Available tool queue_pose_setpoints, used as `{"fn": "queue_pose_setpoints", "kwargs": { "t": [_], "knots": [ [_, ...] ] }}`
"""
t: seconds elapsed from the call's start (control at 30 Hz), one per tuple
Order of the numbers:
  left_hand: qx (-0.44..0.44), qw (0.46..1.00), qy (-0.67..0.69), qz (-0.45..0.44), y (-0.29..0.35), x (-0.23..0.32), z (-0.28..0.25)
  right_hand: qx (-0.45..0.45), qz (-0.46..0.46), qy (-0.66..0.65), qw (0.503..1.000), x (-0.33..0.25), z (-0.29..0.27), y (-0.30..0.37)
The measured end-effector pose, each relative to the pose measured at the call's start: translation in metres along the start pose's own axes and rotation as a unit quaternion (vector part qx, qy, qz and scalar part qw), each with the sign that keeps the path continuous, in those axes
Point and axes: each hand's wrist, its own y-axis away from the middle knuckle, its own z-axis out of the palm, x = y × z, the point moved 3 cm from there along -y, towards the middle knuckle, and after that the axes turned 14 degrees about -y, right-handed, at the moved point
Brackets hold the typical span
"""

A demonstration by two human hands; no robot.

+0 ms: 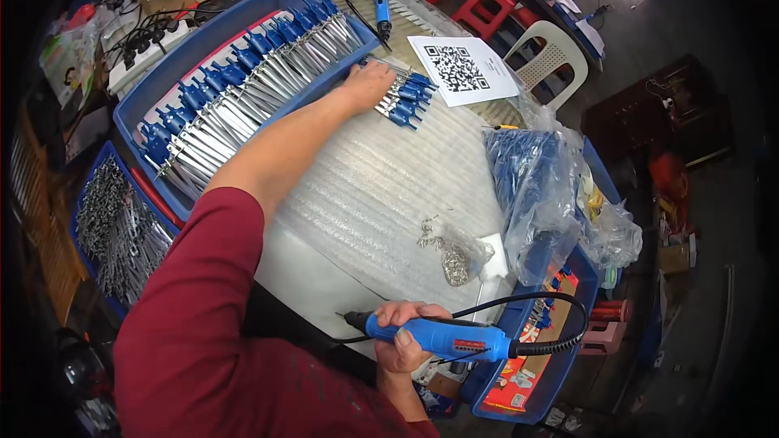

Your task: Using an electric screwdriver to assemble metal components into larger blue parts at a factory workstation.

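Observation:
My left hand (369, 85) reaches to the far side of the work surface, fingers curled over a small row of blue-ended metal rods (412, 97). Its fingertips are partly hidden. Beside it, a long blue tray (345, 75) holds many similar rods (243, 85) in a slanting row. Close to my body, my right hand (403, 345) is wrapped round a blue electric screwdriver (454, 339). The tool lies sideways, its black tip pointing left and its cable leaving at the right. A clear bag of small metal screws (457, 266) lies on the white foam sheet (365, 186), with a few loose ones next to it.
A second blue screwdriver (382, 10) and a printed white sheet (462, 69) lie at the far side. Left, a blue bin (81, 219) holds bare metal rods. Plastic-lined blue bins (596, 272) stand right. A white chair (560, 45) and red stools (485, 8) are beyond.

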Motion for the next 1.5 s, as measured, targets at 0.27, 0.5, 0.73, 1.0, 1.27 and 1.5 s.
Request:
{"fn": "queue_pose_setpoints", "kwargs": {
  "t": [0.27,0.5,0.73,1.0,1.27,1.5],
  "knots": [
    [0.109,0.992,0.003,0.069,0.006,-0.001,-0.004,0.003,-0.009,0.001,1.0,0.001,0.001,0.0],
    [0.12,0.992,0.045,0.016,0.029,0.013,-0.025,-0.004,-0.03,-0.012,0.999,-0.001,0.005,0.004],
    [-0.077,0.827,0.535,-0.153,0.117,0.044,-0.071,-0.009,-0.066,-0.012,0.998,-0.006,0.005,0.009],
    [-0.269,0.644,0.689,-0.197,0.278,0.082,-0.102,-0.028,-0.116,0.022,0.993,-0.012,0.006,0.012],
    [-0.333,0.603,0.675,-0.264,0.34,0.092,-0.1,-0.033,-0.128,0.039,0.99,-0.011,0.018,0.011],
    [-0.342,0.602,0.672,-0.264,0.355,0.099,-0.087,-0.043,-0.11,0.054,0.991,-0.008,0.028,0.017]
  ]
}}
